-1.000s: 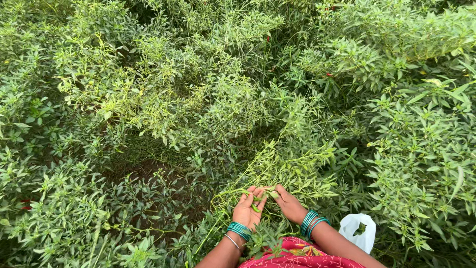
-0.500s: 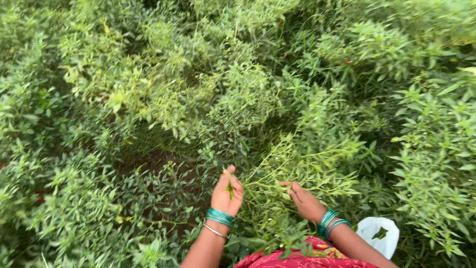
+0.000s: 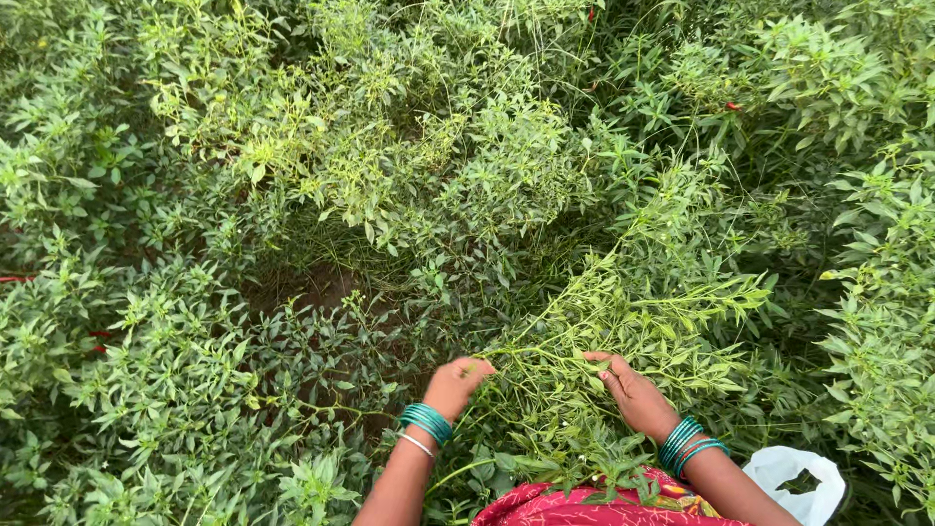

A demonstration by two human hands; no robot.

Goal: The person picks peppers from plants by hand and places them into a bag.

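A: Item: leafy light-green plant branch (image 3: 623,321). We had parted our hands since a moment earlier.
B: Left hand (image 3: 453,387) pinched a stem at its edge; right hand (image 3: 633,394) curled closed on the stems. White plastic bag (image 3: 794,477) hung beside.

We see a pale green leafy branch (image 3: 623,331) bent over low in the frame, right of centre, stretching from the bottom centre up toward the right. Its stems are thin and wiry, set with small narrow yellowish-green leaves, lighter than the darker plants around it. Our left hand (image 3: 453,387) closes on its stems at lower centre; our right hand (image 3: 633,394) grips them just to the right. Whether any pods hang among the leaves we cannot tell.
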